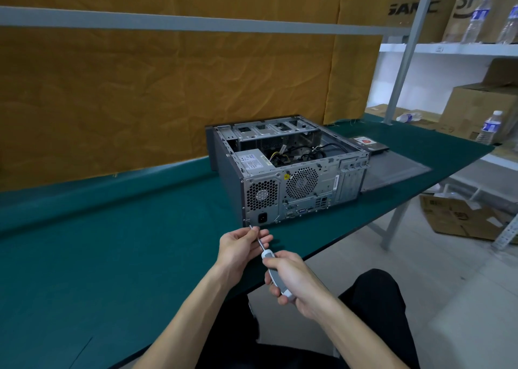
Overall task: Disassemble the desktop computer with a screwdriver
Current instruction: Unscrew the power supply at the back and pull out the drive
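Right hand (294, 280) around screwdriver (276, 273)

Our left hand (238, 245) extended forward, fingertips pinched together, our right hand (294, 279) nearer the body, fingers curled in a closed grip, both forearms bare

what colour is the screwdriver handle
Grey and white; the screwdriver handle shows best in the head view, gripped by the right hand.

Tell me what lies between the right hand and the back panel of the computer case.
In the head view, the screwdriver shaft spans it: right hand grips the handle, left hand pinches the shaft, tip at the computer case rear's lower-left corner.
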### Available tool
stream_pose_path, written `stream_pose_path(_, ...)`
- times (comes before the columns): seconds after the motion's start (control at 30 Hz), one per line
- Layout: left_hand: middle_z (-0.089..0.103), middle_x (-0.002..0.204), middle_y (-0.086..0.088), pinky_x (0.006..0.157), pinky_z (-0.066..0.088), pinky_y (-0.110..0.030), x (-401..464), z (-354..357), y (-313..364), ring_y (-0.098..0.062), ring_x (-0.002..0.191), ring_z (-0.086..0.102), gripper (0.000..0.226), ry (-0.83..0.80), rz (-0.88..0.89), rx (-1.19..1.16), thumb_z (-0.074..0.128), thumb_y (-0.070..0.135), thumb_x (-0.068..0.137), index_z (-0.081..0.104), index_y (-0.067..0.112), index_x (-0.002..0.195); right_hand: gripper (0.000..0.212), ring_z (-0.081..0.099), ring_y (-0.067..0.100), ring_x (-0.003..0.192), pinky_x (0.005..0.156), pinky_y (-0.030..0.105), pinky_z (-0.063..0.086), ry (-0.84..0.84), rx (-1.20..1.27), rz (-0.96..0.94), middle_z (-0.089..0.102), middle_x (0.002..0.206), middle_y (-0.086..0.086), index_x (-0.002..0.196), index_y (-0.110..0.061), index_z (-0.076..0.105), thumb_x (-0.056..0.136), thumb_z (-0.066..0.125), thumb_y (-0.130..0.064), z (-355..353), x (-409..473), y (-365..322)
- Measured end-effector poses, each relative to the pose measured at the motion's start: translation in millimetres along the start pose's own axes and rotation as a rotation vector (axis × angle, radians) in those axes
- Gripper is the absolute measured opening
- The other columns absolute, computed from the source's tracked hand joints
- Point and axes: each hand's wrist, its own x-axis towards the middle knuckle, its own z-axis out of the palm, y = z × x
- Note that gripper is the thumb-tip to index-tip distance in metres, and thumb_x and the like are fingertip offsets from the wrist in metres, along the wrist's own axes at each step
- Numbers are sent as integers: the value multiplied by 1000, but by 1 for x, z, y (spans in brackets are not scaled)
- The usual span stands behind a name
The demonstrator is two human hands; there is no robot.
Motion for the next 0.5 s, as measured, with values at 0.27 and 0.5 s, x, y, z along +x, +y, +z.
stream_pose_path(0.27,77,95,-17,63,60,-25,1,0,-1,-25,85,77,19,20,-9,33,58,6,101,63,-11,109,13,44,11,44,40,22,27,-13,38,22,56,75,7,112,-14,59,102,53,-21,-1,1,2)
stream_pose_path(0.5,75,101,-21,61,60,-24,1,1,0,-23,82,77,23,21,-9,52,58,5,101,62,-14,112,14,44,11,44,40,22,27,-2,63,40,56,75,8,112,-13,59,103,52,-21,-1,1,1)
